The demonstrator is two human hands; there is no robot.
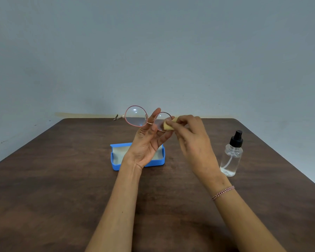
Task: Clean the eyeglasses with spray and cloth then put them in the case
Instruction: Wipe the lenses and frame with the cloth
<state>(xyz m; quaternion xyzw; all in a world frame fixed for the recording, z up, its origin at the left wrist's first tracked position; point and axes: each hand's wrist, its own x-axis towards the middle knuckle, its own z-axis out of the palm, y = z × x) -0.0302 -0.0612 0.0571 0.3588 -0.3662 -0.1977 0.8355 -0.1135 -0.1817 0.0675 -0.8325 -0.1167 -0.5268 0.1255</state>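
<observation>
The round pink-rimmed eyeglasses (136,116) were held up at centre frame, gripped at the bridge by the left hand (147,140). The right hand (191,135) pinched a small yellow cloth (169,125) against the lens on the frame's right. Below them lay an open blue case (115,160), and at right stood a clear spray bottle (231,157), both on the dark wood-grain table (62,179) before a plain grey-blue wall (153,51).

The left hand (147,140) blocks the open case (116,161) from above; the spray bottle (231,157) stands well apart, right.
</observation>
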